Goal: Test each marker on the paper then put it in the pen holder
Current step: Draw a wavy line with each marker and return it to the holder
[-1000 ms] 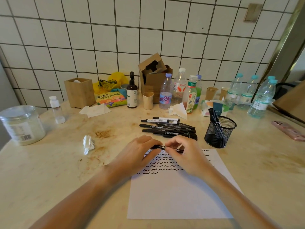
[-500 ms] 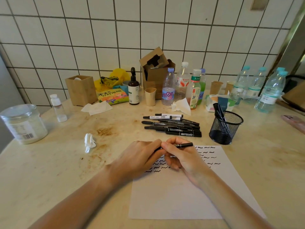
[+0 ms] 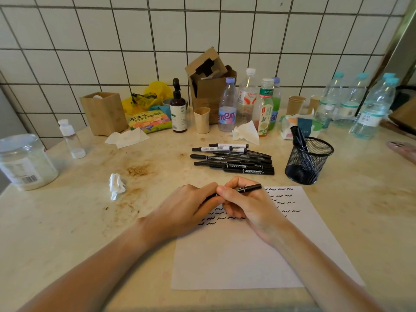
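Note:
Both hands meet over the top of the white paper (image 3: 236,255), which bears rows of black squiggles. My right hand (image 3: 249,206) grips a black marker (image 3: 248,188) whose free end points right. My left hand (image 3: 191,208) pinches the marker's left end; that end and its cap are hidden by the fingers. A pile of several black and white markers (image 3: 234,159) lies just beyond the paper. The black mesh pen holder (image 3: 307,161) stands to the right of the pile with a few markers upright in it.
Bottles (image 3: 227,106), a cardboard box (image 3: 209,79), paper cups and a wooden box (image 3: 103,113) line the tiled wall. A plastic jar (image 3: 24,163) sits at the far left. A crumpled tissue (image 3: 116,184) lies left of my hands. A pink phone (image 3: 403,149) lies at the right edge.
The two hands have drawn together on the marker, and its free end now points right and slightly up. The view has shifted a little to the left.

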